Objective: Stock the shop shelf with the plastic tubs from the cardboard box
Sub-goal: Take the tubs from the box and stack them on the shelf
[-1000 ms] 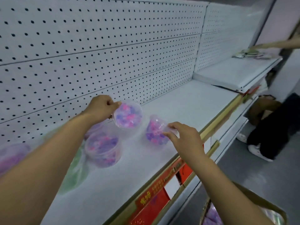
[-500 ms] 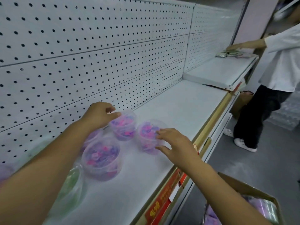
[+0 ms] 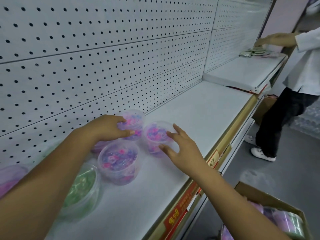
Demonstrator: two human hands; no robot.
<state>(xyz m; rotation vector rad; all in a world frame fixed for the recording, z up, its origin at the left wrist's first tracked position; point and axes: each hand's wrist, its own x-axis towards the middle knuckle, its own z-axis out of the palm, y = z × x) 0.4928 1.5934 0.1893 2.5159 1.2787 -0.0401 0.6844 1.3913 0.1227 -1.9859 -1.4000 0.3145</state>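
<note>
Two pink-and-purple tubs stand on the shelf (image 3: 199,108), one (image 3: 134,123) gripped by the left hand (image 3: 107,127) against the pegboard, the other (image 3: 156,135) loosely cupped by the right hand (image 3: 180,146), fingers spread. Nearer than the hands sit another pink tub (image 3: 118,163) and a green tub (image 3: 81,186). The shelf beyond the hands lies bare, and the cardboard box (image 3: 270,201) under the right forearm holds more, so stocking looks early.

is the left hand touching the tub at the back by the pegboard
Touching. The head view shows the left hand over the back tub, its fingertips pressed on the lid and its thumb against the side wall, with no gap visible.
</note>
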